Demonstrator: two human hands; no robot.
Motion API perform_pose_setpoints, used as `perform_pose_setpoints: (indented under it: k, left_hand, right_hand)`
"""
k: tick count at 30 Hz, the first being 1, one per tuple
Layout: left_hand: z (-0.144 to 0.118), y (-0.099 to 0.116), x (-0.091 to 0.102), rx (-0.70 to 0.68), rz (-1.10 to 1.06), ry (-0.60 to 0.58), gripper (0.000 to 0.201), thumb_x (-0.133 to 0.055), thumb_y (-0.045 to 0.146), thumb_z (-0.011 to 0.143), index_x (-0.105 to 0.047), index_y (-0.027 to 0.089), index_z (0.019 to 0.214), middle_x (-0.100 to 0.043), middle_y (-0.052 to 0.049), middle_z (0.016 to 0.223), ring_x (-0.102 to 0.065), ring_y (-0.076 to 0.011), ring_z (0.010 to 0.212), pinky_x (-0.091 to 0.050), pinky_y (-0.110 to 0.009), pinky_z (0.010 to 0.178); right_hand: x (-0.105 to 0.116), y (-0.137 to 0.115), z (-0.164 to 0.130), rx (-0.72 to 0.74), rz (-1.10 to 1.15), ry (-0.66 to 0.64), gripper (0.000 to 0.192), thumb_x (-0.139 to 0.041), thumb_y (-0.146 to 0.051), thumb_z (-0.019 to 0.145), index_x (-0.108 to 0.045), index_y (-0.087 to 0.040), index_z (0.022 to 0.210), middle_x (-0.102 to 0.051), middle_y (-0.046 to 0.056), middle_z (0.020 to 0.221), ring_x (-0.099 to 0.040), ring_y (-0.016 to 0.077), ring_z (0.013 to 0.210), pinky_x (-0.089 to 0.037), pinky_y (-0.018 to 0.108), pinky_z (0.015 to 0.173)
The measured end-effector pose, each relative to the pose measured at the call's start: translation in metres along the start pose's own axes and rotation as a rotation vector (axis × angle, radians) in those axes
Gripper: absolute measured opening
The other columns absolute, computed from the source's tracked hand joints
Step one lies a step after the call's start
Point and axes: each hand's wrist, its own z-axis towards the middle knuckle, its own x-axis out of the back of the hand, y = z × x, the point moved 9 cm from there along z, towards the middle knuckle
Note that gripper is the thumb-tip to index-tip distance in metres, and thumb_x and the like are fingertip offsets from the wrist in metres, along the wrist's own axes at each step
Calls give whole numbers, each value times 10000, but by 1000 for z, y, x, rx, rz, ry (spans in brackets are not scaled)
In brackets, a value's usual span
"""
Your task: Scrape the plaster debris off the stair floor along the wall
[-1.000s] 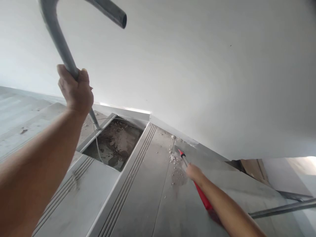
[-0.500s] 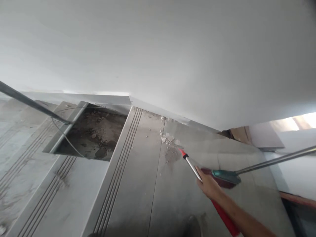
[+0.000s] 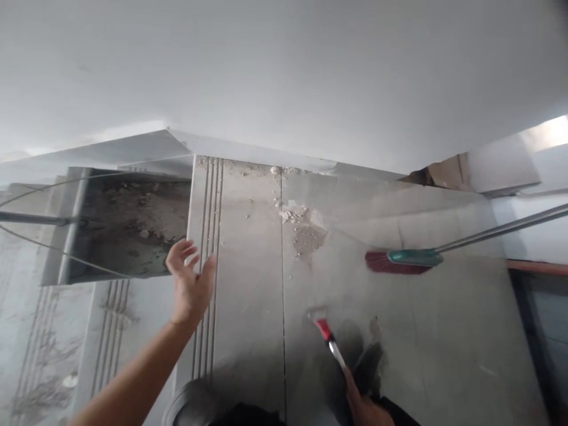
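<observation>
My left hand (image 3: 190, 283) hangs in the air with fingers spread and nothing in it, above the grooved edge of a grey stair tread (image 3: 239, 278). Near the bottom edge, my right hand (image 3: 362, 405) grips a tool (image 3: 331, 342) with a metal shaft and a red tip, its tip pointing up over the landing tiles. A small heap of rubble and dust (image 3: 298, 223) lies on the tiles farther ahead, near the wall.
A red-bristled broom (image 3: 410, 259) with a teal head and a long metal handle rests on the landing to the right. An open pit with dirt (image 3: 128, 228) lies left, crossed by wires and a metal rod (image 3: 33, 218). A white wall (image 3: 284, 71) rises ahead.
My left hand has let go of the grey rail and now floats open. My right hand has drawn the red-tipped tool back from the rubble toward me. The view has swung right.
</observation>
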Motion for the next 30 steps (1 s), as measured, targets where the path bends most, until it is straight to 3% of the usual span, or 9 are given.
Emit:
perform_pose_setpoints:
  k: [3,8,10,15,17,19,25,27,30]
  left_hand:
    - [4,9,-38,3,-84,-63,559,-602,236,692,-361,403,1168,-408,-45,1162,-462,-226,1044,-427,-448,879]
    - [-3,50,-101,-91,-210,-272,588,-559,204,735,-282,370,1226,-408,-63,1147,-485,-176,976,-450,-376,820]
    - [-9,59,-113,-106,-233,-327,594,-545,200,747,-253,335,1245,-402,-70,1147,-484,-162,970,-448,-359,809]
    - [-23,35,-119,47,-282,-393,537,-512,230,778,-237,261,1238,-486,-48,1012,-527,-106,786,-453,-274,683]
    - [-34,17,-123,156,-258,-434,453,-485,266,796,-284,239,1202,-522,-22,912,-530,-91,697,-448,-263,655]
    - [-47,8,-130,222,-230,-480,379,-457,294,811,-328,225,1160,-539,-3,844,-528,-84,645,-443,-254,641]
    - [-77,36,-159,195,-122,-696,288,-417,301,815,-399,210,1088,-547,17,780,-515,-75,597,-431,-214,603]
    - [-83,45,-164,145,-12,-811,262,-406,312,816,-445,214,1056,-558,22,759,-525,-80,610,-429,-216,624]
    - [-88,43,-159,90,179,-906,254,-389,331,816,-489,215,1019,-587,19,754,-548,-97,650,-420,-222,651]
  right_hand:
    - [67,-33,50,30,-147,59,527,-193,-312,878,-223,-204,1393,-668,153,745,-648,270,708,-485,392,635]
    - [184,-53,97,44,-196,215,529,-246,-371,893,-160,-252,1401,-674,109,748,-642,223,687,-451,309,624]
    - [171,-37,79,40,-160,247,524,-263,-357,893,-174,-253,1399,-676,91,742,-643,198,677,-438,266,609]
    - [16,19,4,77,-63,108,461,-267,-287,880,-357,-289,1333,-691,53,650,-640,180,524,-396,214,439]
    - [-5,25,-1,56,-105,120,462,-232,-260,883,-385,-280,1318,-682,52,599,-639,190,508,-390,219,422]
    - [25,12,20,40,-105,162,481,-196,-251,893,-311,-239,1360,-685,65,628,-644,190,534,-409,234,459]
    - [212,-25,118,49,-190,312,519,-259,-378,890,-213,-251,1391,-684,99,770,-643,207,700,-401,262,598]
    - [227,-6,121,119,-181,298,516,-267,-384,889,-219,-262,1388,-686,87,790,-635,197,711,-385,253,611]
    - [197,56,99,214,-164,250,517,-265,-366,889,-202,-266,1392,-687,69,812,-628,195,723,-380,252,622]
